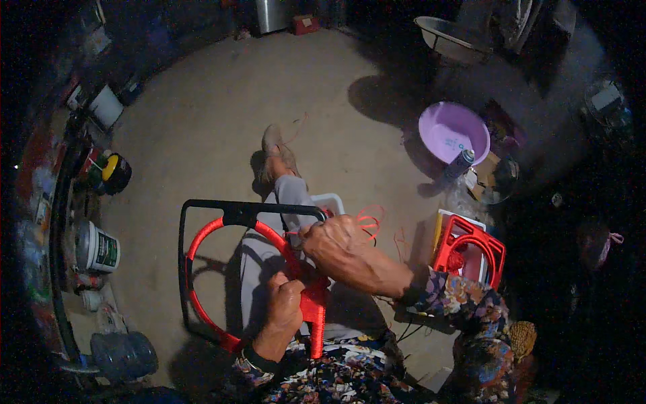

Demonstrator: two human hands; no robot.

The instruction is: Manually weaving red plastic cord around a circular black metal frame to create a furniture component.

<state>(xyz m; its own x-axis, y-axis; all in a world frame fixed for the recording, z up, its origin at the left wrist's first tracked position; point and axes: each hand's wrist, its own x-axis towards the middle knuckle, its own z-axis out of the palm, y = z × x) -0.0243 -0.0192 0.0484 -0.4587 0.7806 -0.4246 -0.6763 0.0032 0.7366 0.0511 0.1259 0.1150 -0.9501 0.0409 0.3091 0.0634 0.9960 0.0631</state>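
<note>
Frame [239, 214] sits over the grey trousers [294, 192]: its ring [272, 237] and near end look mostly wound red; the top and left bars are black, seemingly yet unwound. Left hand [285, 301] clasps the red end; right hand [336, 240] is fisted, its hold unclear. Loose red cord [369, 218] lies right of the trousers.

A grey-brown floor [202, 114] carries scattered goods in dim light; to the right sits a purple basin [441, 124], a dark spray can [461, 163] close beside it; nearer stands a pale open box [483, 266]. A small red box [305, 25] rests at the far edge; a bluish translucent bottle [124, 357] lies lower left.
</note>
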